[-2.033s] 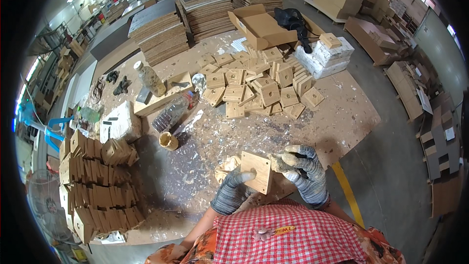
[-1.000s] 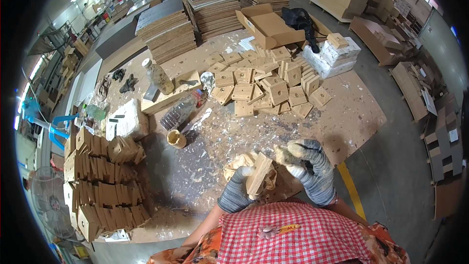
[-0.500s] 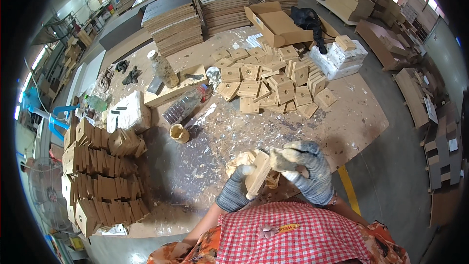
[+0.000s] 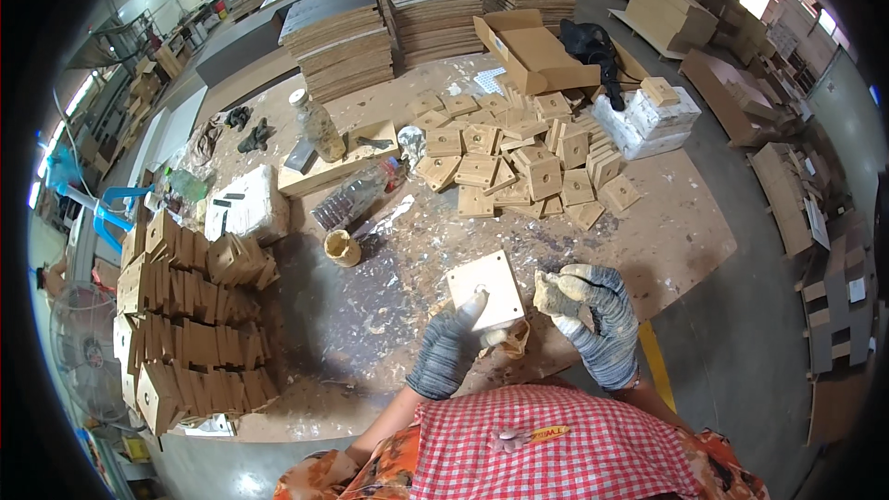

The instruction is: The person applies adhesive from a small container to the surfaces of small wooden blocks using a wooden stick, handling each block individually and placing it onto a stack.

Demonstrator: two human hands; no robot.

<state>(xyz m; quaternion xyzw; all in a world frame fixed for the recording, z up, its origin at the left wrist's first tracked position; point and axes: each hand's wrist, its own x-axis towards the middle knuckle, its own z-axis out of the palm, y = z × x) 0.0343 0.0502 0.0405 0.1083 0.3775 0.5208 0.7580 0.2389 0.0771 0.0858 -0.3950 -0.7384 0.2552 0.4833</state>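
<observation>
My left hand (image 4: 446, 347), in a grey knit glove, grips a square wooden block (image 4: 486, 282). Its broad face is turned up, with small corner holes and a hole in the middle near my thumb. To the right of it, my gloved right hand (image 4: 597, 315) pinches a small beige crumpled pad (image 4: 553, 296), apart from the block; whether it is cloth or sandpaper I cannot tell. A crumpled yellowish bag or wrapper (image 4: 511, 343) shows below the block, partly hidden by it. Many similar wooden blocks (image 4: 477, 169) lie heaped farther back on the worktable (image 4: 407, 292).
Stacked wooden blocks (image 4: 204, 343) stand at the left table edge. Between them and the heap are a small round pot (image 4: 342, 248), a plastic bottle (image 4: 352, 199), a jar (image 4: 317, 130) and a white wrapped bundle (image 4: 248, 208). An open cardboard box (image 4: 528, 60) sits at the back.
The wooden block has turned from its edge to its broad face in my left hand. My right hand with the beige pad has moved slightly right, away from the block.
</observation>
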